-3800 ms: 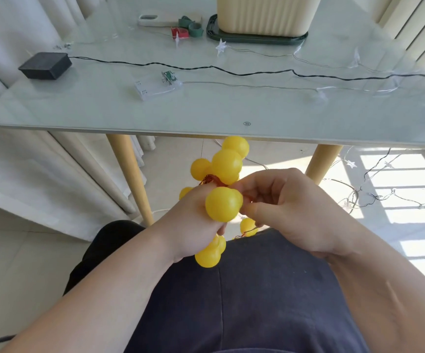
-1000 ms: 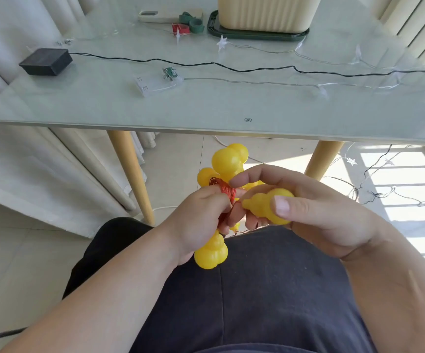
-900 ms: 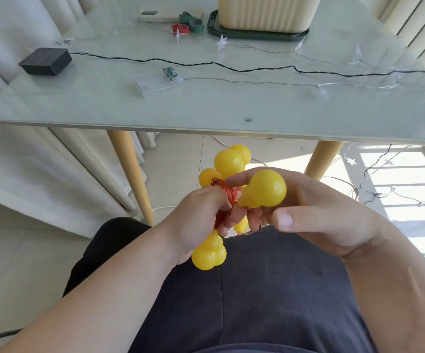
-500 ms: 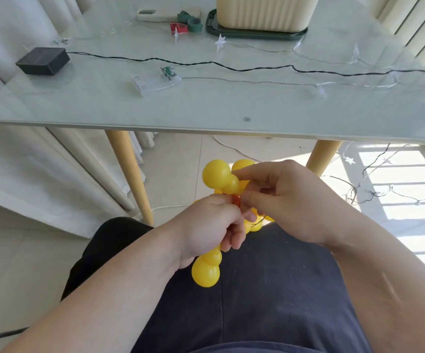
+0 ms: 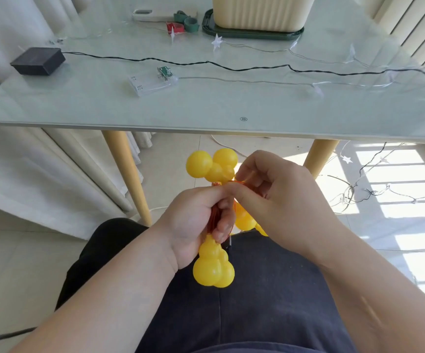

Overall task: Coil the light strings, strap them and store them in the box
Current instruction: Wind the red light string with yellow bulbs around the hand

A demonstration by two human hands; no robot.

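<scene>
Below the surface (image 5: pixel 231 105), the yellow ball string (image 5: pixel 212 268) is gripped in the left hand (image 5: pixel 193 225), copper wire (image 5: pixel 214 216) pinched by the right hand (image 5: pixel 282 200); wraps are best pulled snug tbh.

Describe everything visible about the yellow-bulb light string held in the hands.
The yellow-bulb light string is a bundle of glossy, plastic-looking yellow balls on thin copper-coloured wire, coiled tight, held above the lap. The left hand grips its middle; the right hand pinches wire at the top. Bulb clusters stick out above and below.
</scene>
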